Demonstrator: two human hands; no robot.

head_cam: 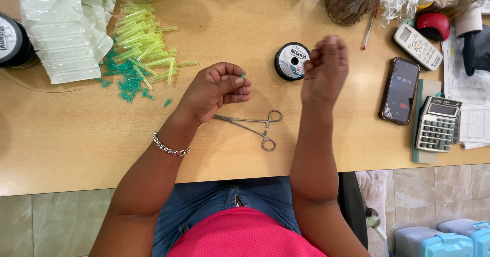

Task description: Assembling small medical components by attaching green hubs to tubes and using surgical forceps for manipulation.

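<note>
My left hand is closed around a small green-hubbed needle, pinched between thumb and fingers with its thin shaft pointing down. My right hand is raised to the right of it, fingers curled shut near a black spool of fine line; whether a thread runs between the hands cannot be made out. Steel forceps lie on the wooden table just below my left hand.
A heap of yellow-green tubes and small green caps lies at the left beside clear plastic packets. At the right are a dark phone, a calculator, a white handset, papers and bagged items.
</note>
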